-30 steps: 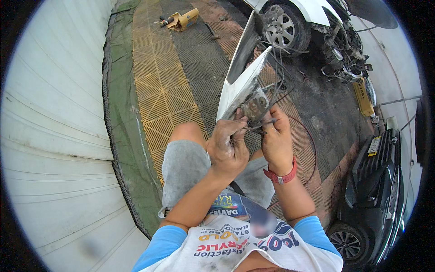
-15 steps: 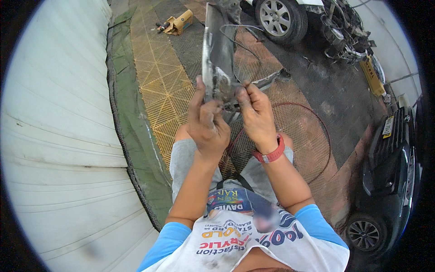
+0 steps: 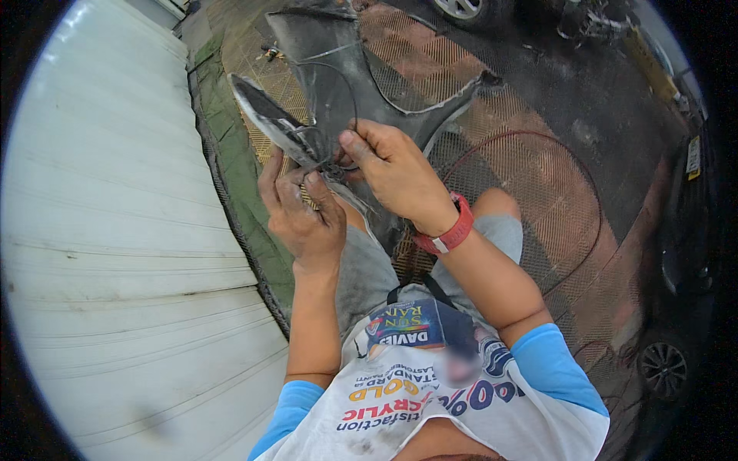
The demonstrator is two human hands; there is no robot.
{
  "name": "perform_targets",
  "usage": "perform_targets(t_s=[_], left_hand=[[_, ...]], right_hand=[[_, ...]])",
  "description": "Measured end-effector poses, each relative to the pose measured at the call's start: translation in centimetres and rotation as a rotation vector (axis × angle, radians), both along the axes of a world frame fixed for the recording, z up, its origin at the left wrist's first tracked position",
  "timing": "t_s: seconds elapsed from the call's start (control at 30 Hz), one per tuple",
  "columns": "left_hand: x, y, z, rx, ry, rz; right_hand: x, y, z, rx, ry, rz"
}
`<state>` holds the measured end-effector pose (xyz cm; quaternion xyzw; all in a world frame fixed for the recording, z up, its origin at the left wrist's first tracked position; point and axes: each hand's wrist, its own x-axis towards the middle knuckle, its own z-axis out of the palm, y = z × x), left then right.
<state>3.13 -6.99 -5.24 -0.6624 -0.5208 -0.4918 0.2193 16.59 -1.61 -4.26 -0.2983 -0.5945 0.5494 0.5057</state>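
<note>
A large dark grey car body panel (image 3: 330, 96), with a broad curved cut-out along one side, is spread in front of my knees. At its left, a narrow dark piece with a pale rim (image 3: 265, 115) slants up from my left hand (image 3: 306, 211), whose fingers close on its lower end. Just right of that, my right hand (image 3: 396, 165) is closed in a pinch on a thin dark wire (image 3: 352, 92), which loops over the panel. Between the hands, the wire and panel edge bunch together, and I cannot make out whether the narrow piece is joined to the panel.
A red hose (image 3: 592, 184) curves over the ribbed floor mat (image 3: 530, 177) at the right. White corrugated wall (image 3: 131, 230) and a green cloth strip (image 3: 231, 161) run along the left. Car wheels (image 3: 461, 6) show far ahead, with a dark car (image 3: 676, 253) at the right.
The narrow piece has tilted to the left, and both hands have shifted left. More of the broad panel shows. The right hand has turned and now pinches the wire.
</note>
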Motion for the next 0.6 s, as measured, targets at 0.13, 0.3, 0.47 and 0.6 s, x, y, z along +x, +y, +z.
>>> perform_targets(t_s=[0.13,0.3,0.47,0.6], left_hand=[[0.5,-1.1,1.0,-0.057,0.12,0.106],[-0.6,-1.5,1.2,-0.105,0.11,0.097],[-1.2,-1.3,1.3,-0.112,0.21,0.098],[-1.9,-1.8,1.4,-0.113,0.207,0.063]], right_hand=[[-0.3,-0.4,0.3,0.311,-0.081,-0.142],[0.6,0.0,0.4,0.373,-0.185,-0.039],[1.8,0.4,0.6,0.1,0.2,0.08],[1.2,0.3,-0.3,0.145,-0.033,-0.079]])
